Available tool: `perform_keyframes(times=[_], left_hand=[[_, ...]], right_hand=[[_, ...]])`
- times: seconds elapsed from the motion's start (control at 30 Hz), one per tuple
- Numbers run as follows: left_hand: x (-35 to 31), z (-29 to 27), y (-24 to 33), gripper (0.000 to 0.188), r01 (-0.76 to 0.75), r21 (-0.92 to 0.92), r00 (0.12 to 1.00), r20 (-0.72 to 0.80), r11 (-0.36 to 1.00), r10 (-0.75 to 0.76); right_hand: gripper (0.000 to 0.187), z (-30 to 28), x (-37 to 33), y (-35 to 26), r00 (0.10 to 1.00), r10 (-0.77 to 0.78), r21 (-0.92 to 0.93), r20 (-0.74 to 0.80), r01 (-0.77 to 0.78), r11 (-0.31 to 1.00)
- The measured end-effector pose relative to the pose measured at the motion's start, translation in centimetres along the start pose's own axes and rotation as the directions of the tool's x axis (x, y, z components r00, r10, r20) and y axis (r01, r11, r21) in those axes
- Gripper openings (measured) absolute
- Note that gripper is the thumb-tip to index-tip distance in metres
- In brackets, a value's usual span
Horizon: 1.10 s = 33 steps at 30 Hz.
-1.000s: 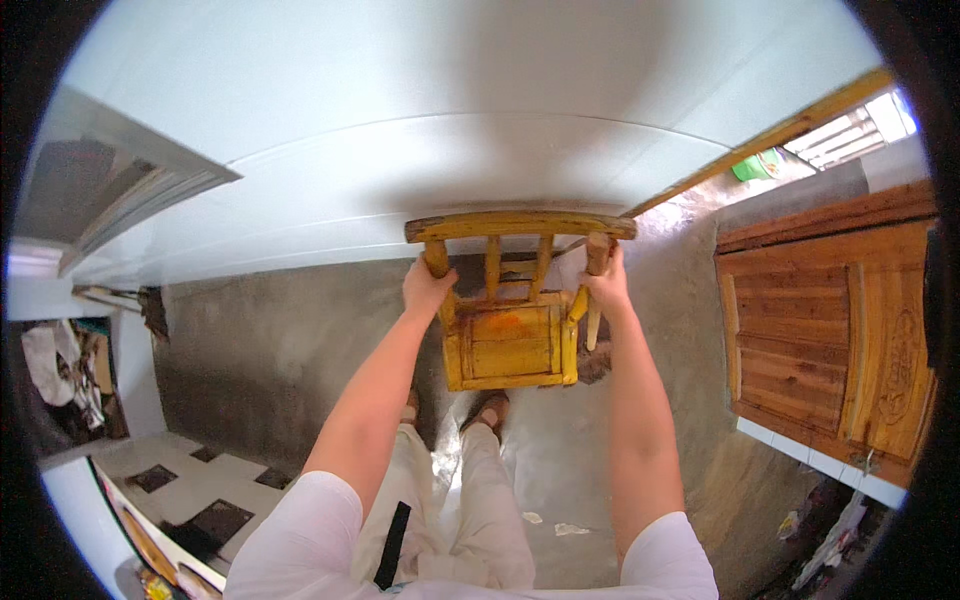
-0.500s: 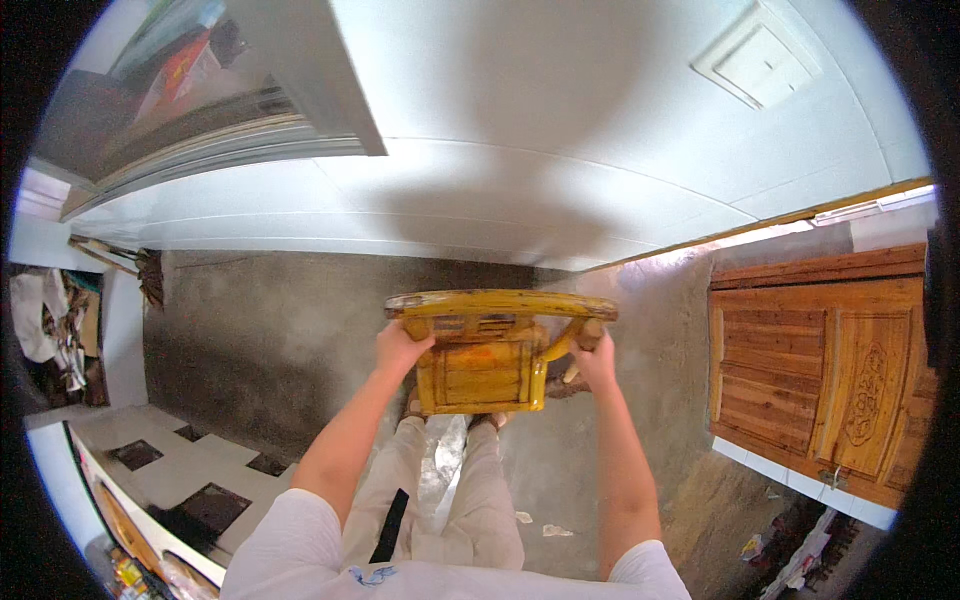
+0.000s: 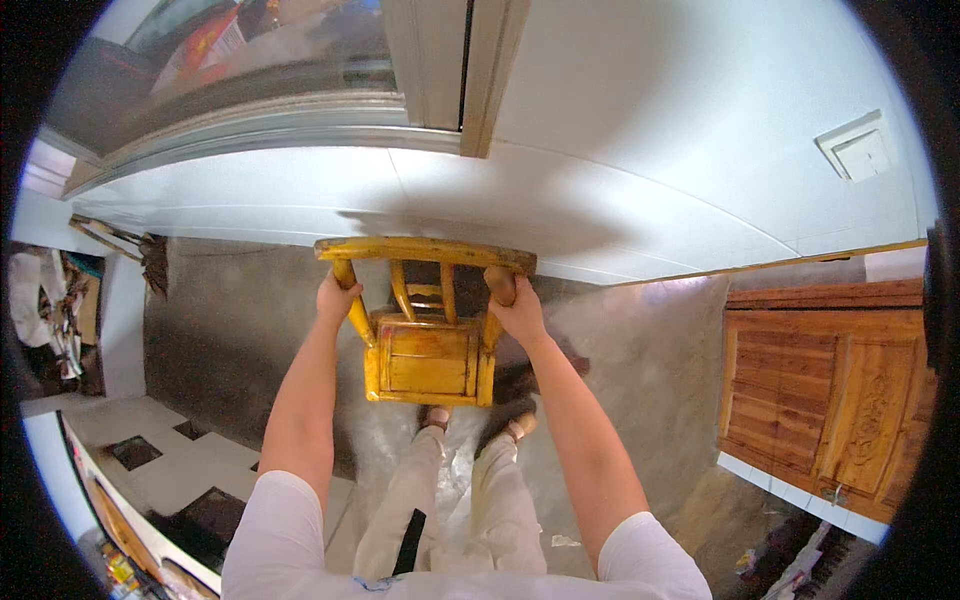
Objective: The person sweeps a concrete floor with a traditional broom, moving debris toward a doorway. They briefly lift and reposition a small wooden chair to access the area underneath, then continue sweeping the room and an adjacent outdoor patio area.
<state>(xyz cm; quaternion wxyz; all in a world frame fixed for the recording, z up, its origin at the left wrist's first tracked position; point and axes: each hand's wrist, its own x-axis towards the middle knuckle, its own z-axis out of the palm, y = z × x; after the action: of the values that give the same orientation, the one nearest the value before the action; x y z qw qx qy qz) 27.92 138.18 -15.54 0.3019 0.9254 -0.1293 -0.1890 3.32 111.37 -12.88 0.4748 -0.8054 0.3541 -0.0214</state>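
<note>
Yellow wood is clasped in both hands. Left hand [image 3: 338,298]: wrapped around the left back post [image 3: 357,318] of a chair [image 3: 428,340], below the top rail [image 3: 425,250]. Right hand [image 3: 522,312]: wrapped around the right side of the backrest, at a rounded brown wooden end [image 3: 500,285]; whether that end belongs to the chair cannot be told. Chair position: ahead of the body, seat [image 3: 430,365] toward the shoes [image 3: 520,426], top rail near the white wall [image 3: 760,90]. Surroundings: grey floor [image 3: 250,330] below, window frame [image 3: 435,60] at upper left, square switch plate [image 3: 862,150] at upper right, carved wooden doors [image 3: 780,385] at far right.
</note>
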Motion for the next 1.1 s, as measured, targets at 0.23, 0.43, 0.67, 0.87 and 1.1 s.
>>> perform_keyframes(times=[0.23,0.43,0.67,0.87,1.1], left_hand=[[-0.7,0.5,-0.4,0.054,0.032,0.011,0.999,0.027,0.999,-0.032],[-10.9,6.9,-0.3,0.069,0.311,-0.145,0.944,0.158,0.939,-0.289],[-35.8,15.1,14.4,0.062,0.987,-0.043,0.074,0.977,0.157,-0.200],[-44.4,18.5,25.3,0.031,0.821,-0.558,0.481,0.790,0.121,0.380],[-53.9,29.9,29.4,0.012,0.794,-0.597,0.578,0.799,-0.110,-0.165]], right_hand=[[0.044,-0.4,-5.9,-2.4,0.946,-0.028,-0.085,-0.322,0.001,0.996],[0.035,-4.2,-18.7,-3.7,0.927,-0.048,-0.077,-0.373,0.021,0.997],[0.032,-12.0,-28.7,-3.9,0.987,-0.147,0.041,-0.064,0.150,0.988],[0.037,-21.4,-35.5,0.2,0.896,-0.414,0.023,0.158,0.416,0.909],[0.038,-33.4,-36.5,8.4,0.750,-0.037,-0.054,0.660,0.096,0.994]])
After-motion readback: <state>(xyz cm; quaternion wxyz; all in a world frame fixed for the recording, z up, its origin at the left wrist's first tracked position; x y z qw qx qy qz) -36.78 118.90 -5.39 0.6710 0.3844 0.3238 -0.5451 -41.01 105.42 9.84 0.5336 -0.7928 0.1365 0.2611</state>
